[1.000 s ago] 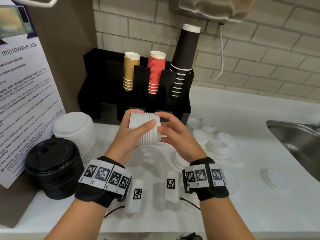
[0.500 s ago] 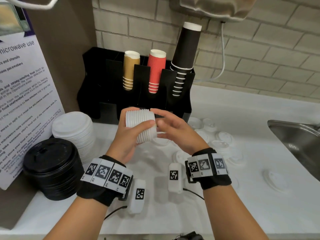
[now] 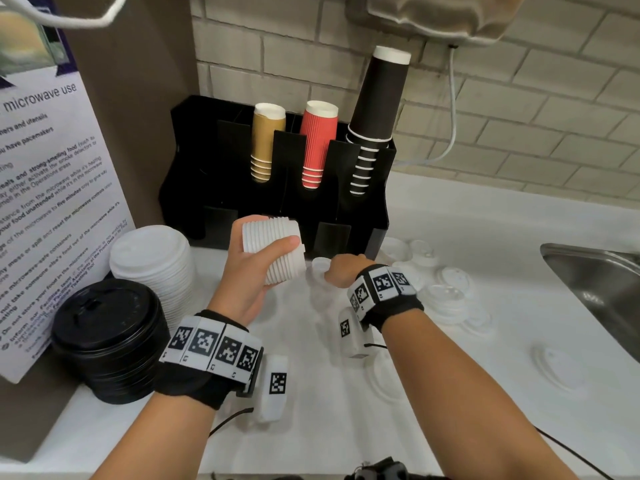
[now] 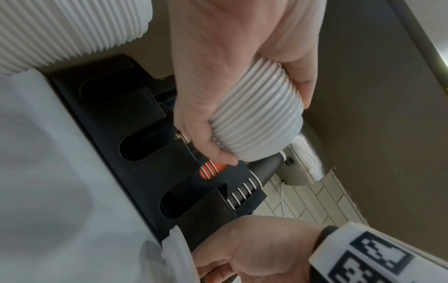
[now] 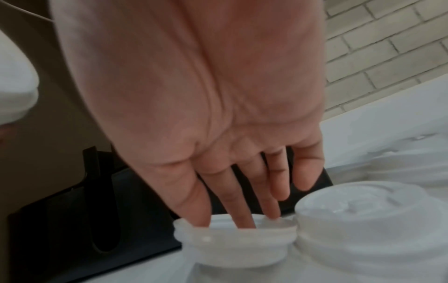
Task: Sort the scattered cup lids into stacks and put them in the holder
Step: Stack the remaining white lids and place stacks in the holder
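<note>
A: Head view, status?
B: Left hand [image 3: 254, 268] grasps the stack of small lids [image 3: 273, 249], lifted in front of the black holder [image 3: 277, 188]. The right hand [image 3: 346, 270] has left the stack and dropped to a loose lid [image 3: 320, 265] on the desk [image 3: 450, 393], at 3 o'clock of the stack.

A: Left wrist view?
B: Fingers and thumb curl round the stack, holder slots beyond.

A: Right wrist view?
B: Straight fingertips [image 5: 244, 220] dip into the upturned lid; not yet pinched. More lids lie at 3 o'clock.

A: Meaning?
B: Judged: stacking continues; holder loading pending.
</note>
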A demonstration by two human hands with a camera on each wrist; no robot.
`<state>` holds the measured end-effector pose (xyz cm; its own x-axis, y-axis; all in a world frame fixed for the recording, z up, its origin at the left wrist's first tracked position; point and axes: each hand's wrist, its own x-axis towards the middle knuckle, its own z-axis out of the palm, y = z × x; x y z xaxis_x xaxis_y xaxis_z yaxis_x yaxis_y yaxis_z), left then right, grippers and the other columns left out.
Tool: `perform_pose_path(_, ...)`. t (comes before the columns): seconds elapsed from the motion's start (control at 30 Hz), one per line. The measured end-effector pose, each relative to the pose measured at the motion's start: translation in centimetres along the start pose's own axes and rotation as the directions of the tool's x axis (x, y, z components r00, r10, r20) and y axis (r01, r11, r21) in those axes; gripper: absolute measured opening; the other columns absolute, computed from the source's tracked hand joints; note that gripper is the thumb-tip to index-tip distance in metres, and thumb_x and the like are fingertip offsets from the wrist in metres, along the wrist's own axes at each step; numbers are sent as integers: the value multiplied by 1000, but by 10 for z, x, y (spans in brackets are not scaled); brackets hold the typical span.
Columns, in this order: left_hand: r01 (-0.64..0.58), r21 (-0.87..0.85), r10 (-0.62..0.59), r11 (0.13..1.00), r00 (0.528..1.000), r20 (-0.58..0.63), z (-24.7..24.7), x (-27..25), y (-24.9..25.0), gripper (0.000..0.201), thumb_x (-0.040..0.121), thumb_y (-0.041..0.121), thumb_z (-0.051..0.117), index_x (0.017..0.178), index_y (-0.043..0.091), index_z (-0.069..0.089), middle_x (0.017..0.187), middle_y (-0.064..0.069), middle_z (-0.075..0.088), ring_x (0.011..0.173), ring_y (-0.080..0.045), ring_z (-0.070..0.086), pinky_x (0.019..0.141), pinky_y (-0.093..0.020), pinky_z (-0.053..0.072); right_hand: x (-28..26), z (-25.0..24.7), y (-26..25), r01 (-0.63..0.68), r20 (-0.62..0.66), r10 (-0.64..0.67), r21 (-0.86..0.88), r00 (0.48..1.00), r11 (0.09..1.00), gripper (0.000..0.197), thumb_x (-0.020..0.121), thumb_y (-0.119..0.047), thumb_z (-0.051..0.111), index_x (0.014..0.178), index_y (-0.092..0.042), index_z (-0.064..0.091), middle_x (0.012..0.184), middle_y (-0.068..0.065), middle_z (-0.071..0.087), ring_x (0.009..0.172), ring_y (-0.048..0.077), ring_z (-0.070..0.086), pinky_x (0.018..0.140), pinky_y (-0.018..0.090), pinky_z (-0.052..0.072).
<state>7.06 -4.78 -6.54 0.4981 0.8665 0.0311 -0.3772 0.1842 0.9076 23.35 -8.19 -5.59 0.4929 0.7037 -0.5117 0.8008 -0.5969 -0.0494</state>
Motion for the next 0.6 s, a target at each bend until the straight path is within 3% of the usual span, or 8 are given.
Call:
perform_pose_path(0.23,0,-6,0,1000,1000,-7,-3,-1,2,61,58,29,75,112,35,47,114,5,52,109,-19,54,72,-34,53,-1,6,-5,4,-35,-9,-145,999,989,50,96,-29,55,140,-8,41,142,11,43,135,29,34,110,40,26)
perform_pose_path(0.33,0,10,0,1000,1000,-18,-4,-1,1,62,64,26,75,118,32,46,117,3,51,112,-21,53,75,-36,53,-4,3,-2,34,-43,-38,-78,998,996,48,93,-28,59,133,-5,47,136,12,48,129,30,42,106,37,35)
perform_pose_path(0.4,2,18,-1,1000,1000,-29,-6,0,-1,57,72,20,74,119,30,45,116,3,51,112,-21,53,72,-35,53,-6,0,4,95,-133,-90,33,987,995,46,90,-22,64,129,-2,51,135,14,48,124,29,48,100,34,42)
perform_pose_path(0.5,-11,52,12,999,1000,-25,-5,0,-3,54,72,18,75,115,33,46,114,4,51,110,-20,53,69,-32,53,-17,0,12,314,-429,-188,245,884,917,43,83,-6,68,125,-8,57,128,12,51,118,27,51,94,28,45)
perform_pose_path(0.6,-45,105,49,993,998,-35,-2,0,-6,53,75,15,77,113,33,46,113,5,51,111,-20,53,75,-37,53,-35,8,10,533,-624,-145,497,768,684,63,76,-7,75,130,-20,44,99,-2,58,88,11,61,70,15,48)
